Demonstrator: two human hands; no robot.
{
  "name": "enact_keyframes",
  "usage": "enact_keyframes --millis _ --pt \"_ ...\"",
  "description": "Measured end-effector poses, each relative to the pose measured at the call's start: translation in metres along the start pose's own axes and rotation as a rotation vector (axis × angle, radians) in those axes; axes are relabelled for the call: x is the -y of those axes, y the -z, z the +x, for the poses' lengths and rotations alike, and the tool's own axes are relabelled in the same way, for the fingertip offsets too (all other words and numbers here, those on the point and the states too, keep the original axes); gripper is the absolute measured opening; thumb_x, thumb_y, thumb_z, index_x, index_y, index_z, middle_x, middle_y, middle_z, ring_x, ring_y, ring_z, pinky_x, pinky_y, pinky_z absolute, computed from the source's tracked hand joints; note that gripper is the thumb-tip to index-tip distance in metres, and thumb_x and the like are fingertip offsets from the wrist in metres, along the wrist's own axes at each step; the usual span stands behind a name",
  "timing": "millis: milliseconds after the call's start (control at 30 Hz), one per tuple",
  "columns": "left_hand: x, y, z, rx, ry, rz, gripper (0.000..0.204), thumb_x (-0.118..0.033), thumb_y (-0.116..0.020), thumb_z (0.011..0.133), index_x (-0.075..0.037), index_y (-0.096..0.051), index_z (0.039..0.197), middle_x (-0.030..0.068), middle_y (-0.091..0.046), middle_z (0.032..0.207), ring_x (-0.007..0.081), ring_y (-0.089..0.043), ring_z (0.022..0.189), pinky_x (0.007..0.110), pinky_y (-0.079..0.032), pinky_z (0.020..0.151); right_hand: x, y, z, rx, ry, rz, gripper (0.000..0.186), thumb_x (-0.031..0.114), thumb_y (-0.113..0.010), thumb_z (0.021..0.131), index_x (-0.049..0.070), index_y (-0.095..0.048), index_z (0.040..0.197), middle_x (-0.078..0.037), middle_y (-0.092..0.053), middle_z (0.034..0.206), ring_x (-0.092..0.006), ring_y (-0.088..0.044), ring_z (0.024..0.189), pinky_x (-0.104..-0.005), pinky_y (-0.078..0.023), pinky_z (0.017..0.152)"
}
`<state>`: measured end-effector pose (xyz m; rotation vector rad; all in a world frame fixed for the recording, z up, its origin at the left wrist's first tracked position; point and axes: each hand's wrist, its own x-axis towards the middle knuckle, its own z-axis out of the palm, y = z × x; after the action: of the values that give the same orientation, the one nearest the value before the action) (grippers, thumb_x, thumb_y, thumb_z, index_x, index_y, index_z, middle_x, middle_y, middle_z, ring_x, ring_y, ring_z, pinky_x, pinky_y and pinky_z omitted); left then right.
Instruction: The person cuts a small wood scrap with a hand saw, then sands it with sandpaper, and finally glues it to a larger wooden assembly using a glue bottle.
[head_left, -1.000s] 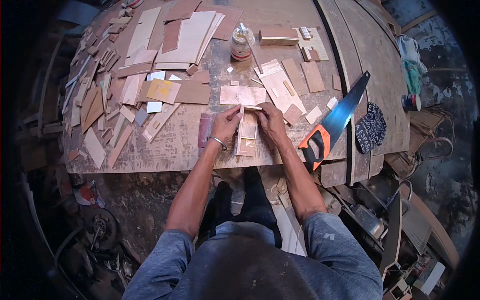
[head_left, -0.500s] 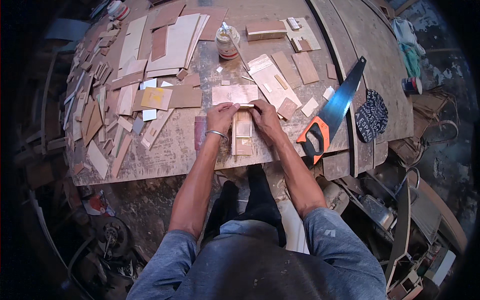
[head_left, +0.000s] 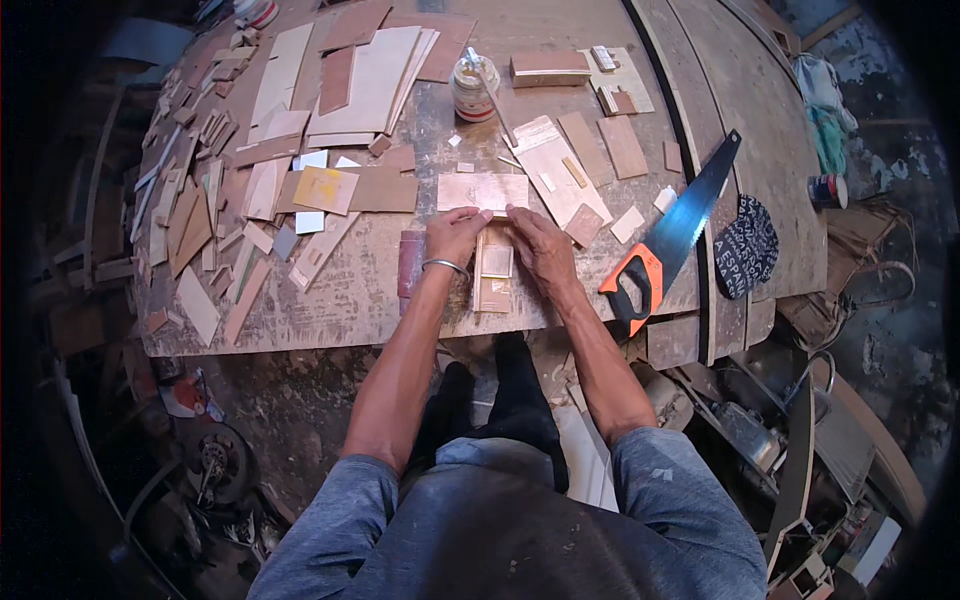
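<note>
- While your left hand (head_left: 455, 237) and right hand (head_left: 544, 248) are both clamped on the far end of the small wooden assembly (head_left: 496, 263), the opposed grip probably keeps its parts aligned.
- Note its position: on the workbench (head_left: 335, 318), near the front edge, presumably for easy reach and flat support.
- Observe its form: narrow, pale, a long strip along the left side; your fingers partly hide the far end.

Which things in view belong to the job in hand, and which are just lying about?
Seems part of the job:
- small wooden frame
- left hand and right hand, both at the frame's far end

Seems just lying about, untouched now:
- saw
- cap
- wood scraps
- jar, though its use is unclear
</note>
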<state>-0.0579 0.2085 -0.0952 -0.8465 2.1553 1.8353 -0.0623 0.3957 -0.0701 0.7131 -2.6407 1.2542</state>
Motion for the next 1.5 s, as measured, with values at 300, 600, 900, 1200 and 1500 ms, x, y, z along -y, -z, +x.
enact_keyframes --millis 300,600,900,1200,1500 --pt "-0.018 0.016 -0.022 -0.054 -0.023 -0.174 0.033 -0.025 -0.076 0.087 0.001 -0.073 0.107 0.0070 -0.074 0.091 0.0120 -0.067 0.080 0.025 -0.054 0.071 -0.002 0.009 0.009 -0.037 -0.077 0.098 0.030 0.007 -0.067 0.087 0.006 -0.067 0.117 -0.013 -0.071 0.096 -0.0291 -0.069 0.083 -0.0361 -0.055 0.074" --pt "-0.080 0.057 -0.106 0.286 -0.165 -0.412 0.034 -0.011 -0.072 0.091 0.001 -0.067 0.122 -0.0007 -0.067 0.088 0.0039 -0.059 0.072 0.021 -0.054 0.059 0.099 0.057 0.014 0.114 -0.612 0.864 0.043 0.005 -0.070 0.090 -0.005 -0.055 0.128 -0.004 -0.066 0.080 -0.0100 -0.060 0.070 -0.0252 -0.050 0.063" --pt "-0.110 0.165 -0.120 0.354 -0.420 -0.028 0.031 -0.014 -0.069 0.088 0.000 -0.072 0.115 0.0034 -0.071 0.082 0.0055 -0.058 0.066 0.024 -0.049 0.060 0.192 0.014 -0.022 -0.151 -0.440 0.825 0.047 0.001 -0.060 0.094 -0.007 -0.044 0.138 -0.015 -0.058 0.127 -0.0163 -0.067 0.093 -0.0271 -0.055 0.077" --pt "-0.085 0.200 -0.112 0.470 -0.555 0.398 0.029 -0.023 -0.070 0.083 0.003 -0.075 0.096 0.0199 -0.074 0.091 0.0229 -0.071 0.076 0.033 -0.056 0.072 0.270 -0.105 -0.041 -0.267 -0.319 -0.239 0.047 0.005 -0.069 0.082 -0.001 -0.055 0.127 -0.021 -0.059 0.097 -0.0409 -0.062 0.093 -0.0434 -0.053 0.076" --pt "0.059 0.189 -0.024 0.292 -0.847 0.787 0.053 -0.029 -0.072 0.082 -0.020 -0.062 0.133 0.0083 -0.047 0.148 0.0359 -0.039 0.134 0.056 -0.034 0.107 0.156 -0.172 -0.048 -0.418 -0.789 0.022 0.021 0.014 -0.059 0.090 -0.007 -0.065 0.090 -0.027 -0.064 0.077 -0.0452 -0.063 0.072 -0.0482 -0.049 0.067"
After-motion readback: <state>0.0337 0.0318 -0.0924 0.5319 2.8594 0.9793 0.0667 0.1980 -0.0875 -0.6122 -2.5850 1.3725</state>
